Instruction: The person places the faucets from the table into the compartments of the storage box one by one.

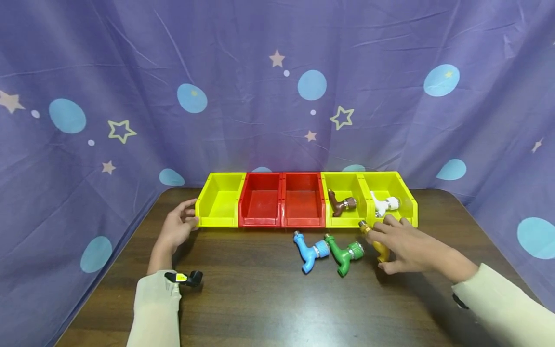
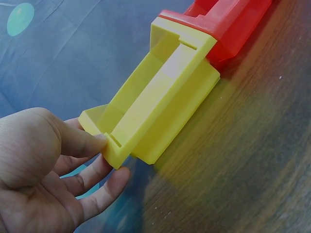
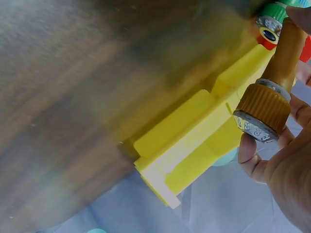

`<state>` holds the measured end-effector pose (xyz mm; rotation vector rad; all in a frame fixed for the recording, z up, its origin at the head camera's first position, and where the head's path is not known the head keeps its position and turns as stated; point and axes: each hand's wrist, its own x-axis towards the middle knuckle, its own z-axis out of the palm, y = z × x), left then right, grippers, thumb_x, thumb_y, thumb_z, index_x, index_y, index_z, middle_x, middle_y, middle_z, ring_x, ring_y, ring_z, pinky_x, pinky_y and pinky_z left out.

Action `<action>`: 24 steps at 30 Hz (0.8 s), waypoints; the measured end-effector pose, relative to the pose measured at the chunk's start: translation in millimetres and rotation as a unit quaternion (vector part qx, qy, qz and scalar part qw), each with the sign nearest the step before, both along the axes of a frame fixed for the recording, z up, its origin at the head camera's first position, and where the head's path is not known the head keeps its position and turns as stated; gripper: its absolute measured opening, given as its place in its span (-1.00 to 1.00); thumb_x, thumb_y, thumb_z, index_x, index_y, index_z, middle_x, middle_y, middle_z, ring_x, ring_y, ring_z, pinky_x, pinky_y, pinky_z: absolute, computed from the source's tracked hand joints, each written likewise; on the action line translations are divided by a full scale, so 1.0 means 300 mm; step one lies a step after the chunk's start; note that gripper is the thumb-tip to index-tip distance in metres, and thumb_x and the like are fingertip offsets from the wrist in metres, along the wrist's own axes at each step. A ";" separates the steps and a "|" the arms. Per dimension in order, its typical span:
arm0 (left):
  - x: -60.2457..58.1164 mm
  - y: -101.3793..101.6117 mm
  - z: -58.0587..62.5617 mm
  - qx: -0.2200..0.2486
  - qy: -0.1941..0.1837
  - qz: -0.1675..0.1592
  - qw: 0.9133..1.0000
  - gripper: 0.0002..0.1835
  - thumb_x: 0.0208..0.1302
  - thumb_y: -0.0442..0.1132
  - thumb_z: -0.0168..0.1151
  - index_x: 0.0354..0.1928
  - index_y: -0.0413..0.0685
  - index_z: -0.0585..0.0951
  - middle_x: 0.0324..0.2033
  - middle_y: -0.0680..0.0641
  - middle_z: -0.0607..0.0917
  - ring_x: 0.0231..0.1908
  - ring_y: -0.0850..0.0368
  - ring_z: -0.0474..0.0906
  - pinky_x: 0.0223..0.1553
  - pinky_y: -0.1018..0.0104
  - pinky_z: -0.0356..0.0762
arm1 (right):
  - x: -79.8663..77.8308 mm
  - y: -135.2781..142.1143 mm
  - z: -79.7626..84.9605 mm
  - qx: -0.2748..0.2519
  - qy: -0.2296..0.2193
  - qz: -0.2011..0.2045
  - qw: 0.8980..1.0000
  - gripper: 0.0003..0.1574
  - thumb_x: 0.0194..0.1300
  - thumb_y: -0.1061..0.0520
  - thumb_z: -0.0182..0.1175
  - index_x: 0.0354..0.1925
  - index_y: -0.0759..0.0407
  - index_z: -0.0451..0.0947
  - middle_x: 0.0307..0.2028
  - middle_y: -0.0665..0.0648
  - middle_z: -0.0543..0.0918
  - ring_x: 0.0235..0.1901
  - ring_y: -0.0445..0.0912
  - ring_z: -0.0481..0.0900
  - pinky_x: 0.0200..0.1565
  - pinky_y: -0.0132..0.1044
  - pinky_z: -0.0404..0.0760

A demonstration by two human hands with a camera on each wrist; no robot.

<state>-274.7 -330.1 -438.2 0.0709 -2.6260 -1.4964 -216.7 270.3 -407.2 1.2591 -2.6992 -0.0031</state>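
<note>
My left hand [image 1: 174, 230] grips the outer front corner of the leftmost yellow bin [image 1: 220, 222], thumb on its rim [image 2: 119, 141] and fingers at its side. On the right, my right hand [image 1: 409, 246] pinches a yellow-orange tap [image 1: 381, 251] between thumb and fingers, in front of the rightmost yellow bin [image 1: 409, 222]. The ribbed knob [image 3: 265, 106] of this tap shows large in the right wrist view. Left of that hand, a green tap [image 1: 344, 255] and a blue tap [image 1: 309, 253] lie on the table.
Two red bins [image 1: 260, 221] stand mid-row between the yellow ones. A brown tap [image 1: 340, 205] lies in the fourth bin and a white tap [image 1: 383, 204] in the fifth. Behind the wooden table [image 1: 251, 289] hangs a purple patterned curtain [image 1: 243, 130].
</note>
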 end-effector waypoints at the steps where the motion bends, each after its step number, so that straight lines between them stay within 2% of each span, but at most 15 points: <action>1: 0.000 0.000 0.000 0.000 0.001 -0.002 1.000 -0.35 0.47 -0.49 0.08 0.55 -0.10 0.25 0.10 -0.34 0.53 0.07 -0.18 0.58 -0.09 0.17 0.74 | -0.004 -0.003 0.006 0.003 0.003 0.000 1.000 -0.30 -0.02 -0.27 0.51 0.04 -0.08 0.52 -0.23 -0.21 0.34 -0.19 -0.14 0.22 -0.31 -0.23 0.20; 6: 0.002 0.001 0.003 0.005 0.003 -0.005 1.000 -0.35 0.47 -0.50 0.08 0.55 -0.12 0.25 0.10 -0.36 0.54 0.07 -0.19 0.58 -0.10 0.20 0.74 | -0.031 -0.018 0.040 0.009 0.033 -0.002 0.999 -0.28 -0.03 -0.30 0.50 0.04 -0.07 0.52 -0.23 -0.17 0.36 -0.18 -0.10 0.26 -0.31 -0.21 0.23; 13: 0.007 0.001 0.012 0.012 0.005 -0.007 1.000 -0.35 0.47 -0.50 0.09 0.55 -0.13 0.25 0.12 -0.38 0.54 0.08 -0.20 0.58 -0.12 0.23 0.73 | -0.078 -0.049 0.097 -0.002 0.017 -0.019 1.000 -0.32 -0.01 -0.25 0.52 0.01 -0.07 0.52 -0.28 -0.19 0.34 -0.19 -0.08 0.26 -0.30 -0.21 0.21; 17: 0.007 0.002 0.014 0.012 0.002 -0.008 1.000 -0.35 0.47 -0.49 0.10 0.55 -0.12 0.26 0.12 -0.36 0.54 0.08 -0.17 0.58 -0.10 0.21 0.73 | -0.104 -0.076 0.126 -0.009 0.008 -0.026 1.000 -0.40 0.01 -0.23 0.52 -0.08 -0.10 0.48 -0.32 -0.18 0.33 -0.20 -0.08 0.26 -0.30 -0.20 0.21; 24: 0.005 0.001 0.007 0.010 0.003 -0.013 1.000 -0.35 0.46 -0.50 0.09 0.54 -0.14 0.25 0.11 -0.37 0.55 0.06 -0.14 0.59 -0.09 0.19 0.73 | -0.147 -0.131 0.164 -0.019 -0.001 -0.038 0.999 -0.41 0.02 -0.20 0.49 -0.03 -0.18 0.47 -0.35 -0.17 0.35 -0.20 -0.09 0.26 -0.29 -0.18 0.23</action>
